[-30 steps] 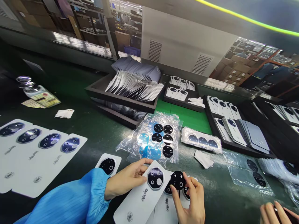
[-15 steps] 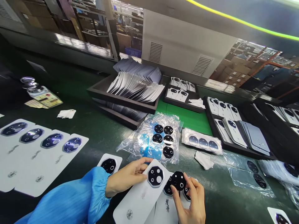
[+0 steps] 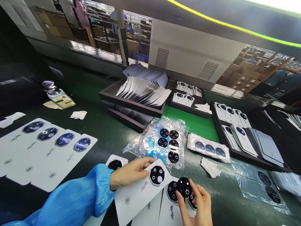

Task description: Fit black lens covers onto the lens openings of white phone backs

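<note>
In my right hand (image 3: 196, 204), the black disc (image 3: 184, 187) is pinched by its edge above the white panels (image 3: 172, 208); it looks light, stiff and slippery, so edge hold suits, while my left hand (image 3: 129, 172) grips a white panel (image 3: 136, 194).

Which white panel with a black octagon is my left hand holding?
The topmost white panel just left of your right hand; your left hand grips only it.

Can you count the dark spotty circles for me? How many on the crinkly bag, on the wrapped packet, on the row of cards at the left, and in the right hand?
Crinkly bag: 5
Wrapped packet: 3
Left row of cards: 4
Right hand: 1
Total: 13
</note>
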`<state>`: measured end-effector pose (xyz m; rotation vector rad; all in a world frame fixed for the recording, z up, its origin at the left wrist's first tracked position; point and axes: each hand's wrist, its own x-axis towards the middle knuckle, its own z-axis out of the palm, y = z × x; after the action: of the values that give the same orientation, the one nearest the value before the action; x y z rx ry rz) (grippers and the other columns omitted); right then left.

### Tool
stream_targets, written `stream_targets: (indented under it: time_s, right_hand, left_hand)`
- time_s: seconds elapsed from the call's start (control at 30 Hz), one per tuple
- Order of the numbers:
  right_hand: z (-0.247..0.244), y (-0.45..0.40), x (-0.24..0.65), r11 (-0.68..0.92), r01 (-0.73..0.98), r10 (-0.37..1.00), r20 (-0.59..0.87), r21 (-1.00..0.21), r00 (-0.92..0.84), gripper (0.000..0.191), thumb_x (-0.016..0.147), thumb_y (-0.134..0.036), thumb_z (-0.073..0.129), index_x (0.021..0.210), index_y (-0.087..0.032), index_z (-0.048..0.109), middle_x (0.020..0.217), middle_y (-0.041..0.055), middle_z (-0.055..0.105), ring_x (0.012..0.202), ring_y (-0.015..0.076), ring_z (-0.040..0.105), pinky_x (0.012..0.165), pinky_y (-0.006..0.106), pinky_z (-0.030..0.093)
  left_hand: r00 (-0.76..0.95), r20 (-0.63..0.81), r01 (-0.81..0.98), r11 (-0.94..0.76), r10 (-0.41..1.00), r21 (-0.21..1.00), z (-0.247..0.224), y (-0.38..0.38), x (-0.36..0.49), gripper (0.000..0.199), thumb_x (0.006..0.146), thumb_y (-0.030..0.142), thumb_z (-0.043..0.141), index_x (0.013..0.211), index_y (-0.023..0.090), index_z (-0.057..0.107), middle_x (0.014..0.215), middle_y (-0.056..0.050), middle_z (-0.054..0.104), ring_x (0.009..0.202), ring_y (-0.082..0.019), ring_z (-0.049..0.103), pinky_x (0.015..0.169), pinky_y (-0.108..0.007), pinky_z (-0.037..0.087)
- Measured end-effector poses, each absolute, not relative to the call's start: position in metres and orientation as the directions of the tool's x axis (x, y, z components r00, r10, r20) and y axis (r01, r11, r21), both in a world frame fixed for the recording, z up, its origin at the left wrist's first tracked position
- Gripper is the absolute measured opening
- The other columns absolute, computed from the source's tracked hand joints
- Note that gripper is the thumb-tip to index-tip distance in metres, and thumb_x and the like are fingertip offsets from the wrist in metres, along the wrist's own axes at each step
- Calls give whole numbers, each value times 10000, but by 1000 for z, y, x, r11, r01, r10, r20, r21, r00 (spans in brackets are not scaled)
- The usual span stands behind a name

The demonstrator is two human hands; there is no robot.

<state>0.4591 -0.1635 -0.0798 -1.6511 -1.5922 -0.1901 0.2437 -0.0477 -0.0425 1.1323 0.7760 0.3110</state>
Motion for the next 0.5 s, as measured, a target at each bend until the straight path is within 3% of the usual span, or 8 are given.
stream_targets:
  time_s: [0.33,0.5]
  right_hand:
    - [-80,-162,459,143,892,758,627,-428,179,361,942,-380,531,1240,-177,548,951,93,499,829,199,555,618,280,482]
    - [-80,-164,460,122,886,766,610,-447,202,370,926,-371,563,1240,-177,554,962,95,498,736,173,547,562,266,462]
  left_hand:
    - [669,-359,69,426,652,902,-46,-50,247,572,780,324,640,1309,179,478,1145,-99,652,1040,-255,626,856,-343,485]
    - [590,-334,-23,428,736,903,-41,-53,258,540,758,304,638,1261,191,480,1119,-85,663,981,-240,638,819,-333,487]
